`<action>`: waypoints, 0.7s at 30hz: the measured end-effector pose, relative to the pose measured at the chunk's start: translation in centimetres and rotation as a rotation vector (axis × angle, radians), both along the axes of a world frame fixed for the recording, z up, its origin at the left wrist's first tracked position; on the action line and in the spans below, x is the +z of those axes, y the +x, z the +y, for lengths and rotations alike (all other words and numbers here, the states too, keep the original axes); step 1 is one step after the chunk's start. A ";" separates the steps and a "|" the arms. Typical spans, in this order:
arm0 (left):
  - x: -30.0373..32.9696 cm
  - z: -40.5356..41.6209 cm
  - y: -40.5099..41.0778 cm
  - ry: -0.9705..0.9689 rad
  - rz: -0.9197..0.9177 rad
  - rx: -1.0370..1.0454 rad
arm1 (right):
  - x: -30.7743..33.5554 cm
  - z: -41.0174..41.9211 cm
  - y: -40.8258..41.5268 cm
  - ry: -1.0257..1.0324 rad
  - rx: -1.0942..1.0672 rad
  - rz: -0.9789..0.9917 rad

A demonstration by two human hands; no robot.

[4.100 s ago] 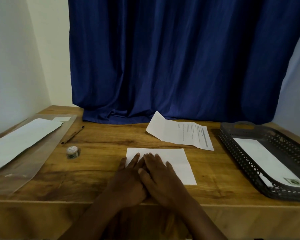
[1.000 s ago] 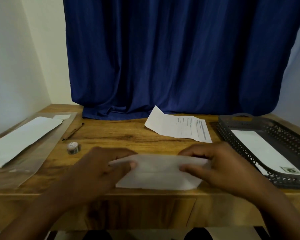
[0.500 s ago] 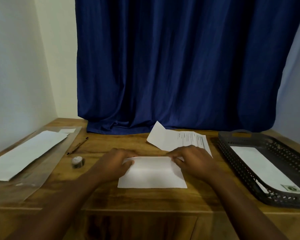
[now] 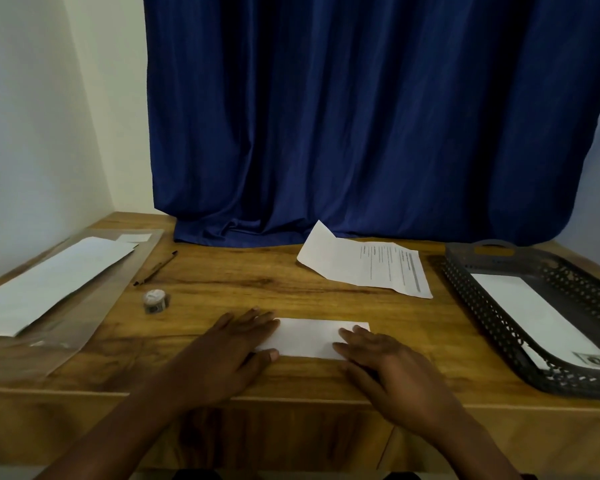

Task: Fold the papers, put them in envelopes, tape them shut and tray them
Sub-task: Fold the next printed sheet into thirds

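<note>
A white paper (image 4: 309, 338), folded into a narrow strip, lies flat near the front of the wooden table (image 4: 257, 282). My left hand (image 4: 229, 355) presses flat on its left end, fingers spread. My right hand (image 4: 392, 368) lies flat on its right end. A printed sheet (image 4: 371, 268) with one corner curled up lies behind it. White envelopes (image 4: 49, 282) rest on a clear plastic sleeve at the left. A small tape roll (image 4: 156, 301) stands left of my hands. The dark mesh tray (image 4: 492, 323) at the right holds a white envelope (image 4: 534, 317).
A brown pen (image 4: 155, 268) lies behind the tape roll. A dark blue curtain (image 4: 361, 116) hangs along the table's back edge. White walls close in the left and right sides. The table's front edge runs just under my wrists.
The paper went from a half fold to a narrower strip. Both hands moved from its far edge to lie flat on its two ends.
</note>
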State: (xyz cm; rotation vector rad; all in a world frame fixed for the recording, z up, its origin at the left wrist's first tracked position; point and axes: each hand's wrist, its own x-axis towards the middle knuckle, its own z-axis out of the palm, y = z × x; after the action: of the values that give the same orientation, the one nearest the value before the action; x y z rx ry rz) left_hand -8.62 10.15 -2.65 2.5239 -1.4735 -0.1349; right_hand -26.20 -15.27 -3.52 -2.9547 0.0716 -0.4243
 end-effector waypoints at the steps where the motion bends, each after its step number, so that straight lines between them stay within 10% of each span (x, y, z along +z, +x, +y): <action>1: 0.0 -0.1 0.0 0.014 -0.014 0.007 | -0.1 0.0 0.0 0.003 -0.007 -0.005; 21: -0.9 -4.2 -1.8 0.106 -0.150 0.021 | 1.3 5.2 5.4 0.060 -0.048 0.056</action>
State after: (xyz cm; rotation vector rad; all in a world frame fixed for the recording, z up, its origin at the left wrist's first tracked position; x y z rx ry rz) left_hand -10.38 5.93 -3.57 2.6849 -1.5316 -0.0213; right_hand -20.84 -10.11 -2.24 -2.9106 0.1599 -0.3397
